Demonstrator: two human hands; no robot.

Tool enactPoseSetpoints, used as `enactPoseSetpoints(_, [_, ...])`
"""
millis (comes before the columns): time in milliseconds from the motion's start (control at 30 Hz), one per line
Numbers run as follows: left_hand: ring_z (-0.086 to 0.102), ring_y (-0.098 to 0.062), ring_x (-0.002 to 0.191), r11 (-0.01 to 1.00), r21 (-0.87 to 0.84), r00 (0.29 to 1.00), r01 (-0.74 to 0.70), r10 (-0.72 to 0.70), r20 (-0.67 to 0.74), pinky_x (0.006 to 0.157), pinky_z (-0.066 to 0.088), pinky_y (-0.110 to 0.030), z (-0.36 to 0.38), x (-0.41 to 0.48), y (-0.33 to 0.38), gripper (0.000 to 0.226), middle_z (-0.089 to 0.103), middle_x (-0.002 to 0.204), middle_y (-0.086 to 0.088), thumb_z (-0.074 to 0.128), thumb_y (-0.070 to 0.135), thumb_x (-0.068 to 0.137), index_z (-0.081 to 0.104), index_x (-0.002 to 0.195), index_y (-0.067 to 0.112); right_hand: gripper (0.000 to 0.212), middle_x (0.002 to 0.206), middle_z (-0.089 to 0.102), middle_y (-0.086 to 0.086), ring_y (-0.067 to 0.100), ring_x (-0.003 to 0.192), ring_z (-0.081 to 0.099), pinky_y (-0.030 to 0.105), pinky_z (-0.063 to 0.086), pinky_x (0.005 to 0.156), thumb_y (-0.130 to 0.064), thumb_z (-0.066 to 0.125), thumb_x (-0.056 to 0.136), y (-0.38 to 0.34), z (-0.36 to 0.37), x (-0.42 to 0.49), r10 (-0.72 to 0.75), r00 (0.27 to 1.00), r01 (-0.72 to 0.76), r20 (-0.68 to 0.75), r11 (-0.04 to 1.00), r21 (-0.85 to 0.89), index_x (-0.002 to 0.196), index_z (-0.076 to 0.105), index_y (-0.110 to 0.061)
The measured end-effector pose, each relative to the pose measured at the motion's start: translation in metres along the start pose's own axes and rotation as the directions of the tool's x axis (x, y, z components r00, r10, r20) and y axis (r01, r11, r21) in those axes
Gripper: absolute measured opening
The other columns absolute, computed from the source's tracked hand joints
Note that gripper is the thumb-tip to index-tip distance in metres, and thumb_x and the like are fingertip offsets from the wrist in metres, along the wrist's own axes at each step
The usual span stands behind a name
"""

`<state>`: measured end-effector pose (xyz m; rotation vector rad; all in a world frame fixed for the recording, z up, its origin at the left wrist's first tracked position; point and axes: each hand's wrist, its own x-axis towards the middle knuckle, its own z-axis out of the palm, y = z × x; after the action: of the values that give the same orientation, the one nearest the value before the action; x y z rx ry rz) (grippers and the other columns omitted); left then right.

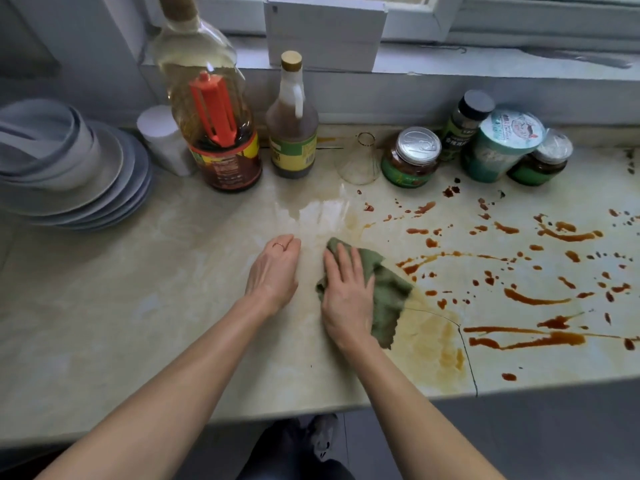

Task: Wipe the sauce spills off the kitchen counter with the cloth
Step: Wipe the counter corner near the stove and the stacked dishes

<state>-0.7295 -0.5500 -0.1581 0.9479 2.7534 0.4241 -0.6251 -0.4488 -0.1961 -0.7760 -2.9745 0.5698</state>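
1. Under my right hand (348, 299) lies the green cloth (389, 289), pressed flat on the counter (173, 306) with my fingers spread; my left hand (273, 268) rests just left of the cloth, loosely curled, holding nothing.
2. Right of the cloth the sauce spills (533, 299) are mostly untouched; a pale smear (433, 341) begins at its right edge.
3. I think the cloth may only spread the sauce, because it is small and probably already dirty.
4. A wide stroke behind the cloth could knock the glass funnel (358, 161) or the jars (410, 157).
5. Sauce near the front edge may drip to the floor.
6. The counter is pale, marble-like and glossy, with a thin crack (465, 351); plates (86, 174) are stacked far left of the cloth, and a window sill (485, 60) runs behind.
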Motion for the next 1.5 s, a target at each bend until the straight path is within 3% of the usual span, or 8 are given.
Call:
enactPoseSetpoints(133, [0.034, -0.024, 0.135, 0.999, 0.006, 0.999, -0.038, 0.038, 0.029, 0.107, 0.034, -0.031, -0.001, 0.018, 0.008, 0.052, 0.037, 0.146, -0.008, 0.047, 0.0, 0.085, 0.04, 0.136, 0.008, 0.056, 0.161, 0.006, -0.007, 0.014, 0.148, -0.002, 0.056, 0.012, 0.116, -0.029, 0.028, 0.096, 0.0, -0.008, 0.042, -0.089, 0.993, 0.092, 0.074, 0.995, -0.043, 0.152, 0.017, -0.029])
enactPoseSetpoints(367, [0.035, -0.026, 0.134, 0.999, 0.022, 0.998, -0.044, 0.043, 0.037, 0.102, 0.039, -0.035, -0.009, 0.044, 0.006, 0.05, 0.034, 0.148, -0.01, 0.042, -0.005, 0.085, 0.041, 0.133, 0.007, 0.053, 0.161, 0.013, -0.004, 0.017, 0.148, 0.003, 0.06, 0.01, 0.113, -0.02, 0.035, 0.098, 0.011, -0.008, 0.039, 0.259, 0.954, -0.256, -0.152, 0.966, 0.037, 0.15, 0.025, -0.025])
enactPoseSetpoints(500, [0.03, -0.024, 0.139, 0.999, 0.019, 0.997, -0.049, 0.047, 0.067, 0.108, 0.034, -0.031, -0.01, 0.054, 0.003, 0.055, 0.027, 0.154, -0.009, 0.044, 0.0, 0.088, 0.033, 0.141, 0.008, 0.057, 0.16, 0.016, -0.005, 0.017, 0.148, 0.004, 0.059, 0.004, 0.115, -0.027, 0.025, 0.092, -0.007, -0.002, 0.055, 0.054, 0.994, -0.061, -0.092, 0.995, -0.076, 0.15, 0.027, -0.027])
enactPoseSetpoints(633, [0.046, -0.032, 0.124, 0.994, 0.081, 0.994, -0.076, 0.069, 0.081, 0.098, 0.043, -0.037, -0.014, 0.068, 0.009, 0.055, 0.037, 0.146, -0.01, 0.049, 0.001, 0.083, 0.037, 0.137, 0.009, 0.055, 0.16, 0.017, -0.006, 0.02, 0.148, 0.005, 0.06, -0.005, 0.114, -0.033, 0.024, 0.094, -0.011, -0.009, 0.105, -0.009, 0.999, 0.001, -0.046, 0.983, -0.185, 0.149, 0.024, -0.031])
enactPoseSetpoints(967, [0.044, -0.03, 0.112, 0.983, 0.156, 0.991, -0.095, 0.077, 0.113, 0.082, 0.045, -0.035, -0.018, 0.079, 0.011, 0.039, 0.046, 0.133, -0.007, 0.047, 0.0, 0.083, 0.046, 0.121, 0.01, 0.054, 0.157, 0.024, -0.002, 0.025, 0.147, 0.01, 0.062, -0.008, 0.113, -0.031, 0.038, 0.094, -0.007, -0.016, 0.124, 0.279, 0.943, -0.298, -0.184, 0.951, -0.087, 0.147, 0.032, -0.024])
enactPoseSetpoints(1100, [0.039, -0.026, 0.127, 0.983, 0.121, 0.988, -0.141, 0.131, 0.086, 0.094, 0.042, -0.031, -0.016, 0.084, 0.013, 0.044, 0.041, 0.142, -0.006, 0.045, -0.001, 0.086, 0.045, 0.128, 0.009, 0.051, 0.157, 0.026, -0.005, 0.022, 0.147, 0.012, 0.061, -0.002, 0.114, -0.032, 0.035, 0.096, 0.01, -0.02, 0.123, 0.165, 0.971, -0.194, -0.172, 0.967, -0.167, 0.146, 0.033, -0.027])
enactPoseSetpoints(1300, [0.026, -0.023, 0.14, 0.982, 0.068, 0.98, -0.178, 0.17, 0.107, 0.109, 0.03, -0.029, -0.015, 0.088, 0.016, 0.058, 0.029, 0.152, -0.01, 0.042, -0.006, 0.086, 0.032, 0.142, 0.005, 0.05, 0.157, 0.026, -0.004, 0.022, 0.147, 0.011, 0.06, 0.002, 0.115, -0.028, 0.038, 0.096, 0.018, -0.021, 0.125, 0.331, 0.911, -0.349, -0.246, 0.937, -0.034, 0.146, 0.035, -0.027])
enactPoseSetpoints(1500, [0.026, -0.025, 0.141, 0.985, 0.063, 0.981, -0.159, 0.151, 0.121, 0.108, 0.033, -0.029, -0.015, 0.092, 0.021, 0.055, 0.03, 0.151, -0.012, 0.044, -0.006, 0.087, 0.032, 0.14, 0.002, 0.052, 0.157, 0.024, -0.003, 0.022, 0.147, 0.012, 0.06, 0.006, 0.115, -0.027, 0.038, 0.095, 0.02, -0.016, 0.127, 0.225, 0.951, -0.25, -0.21, 0.963, -0.099, 0.147, 0.032, -0.026])
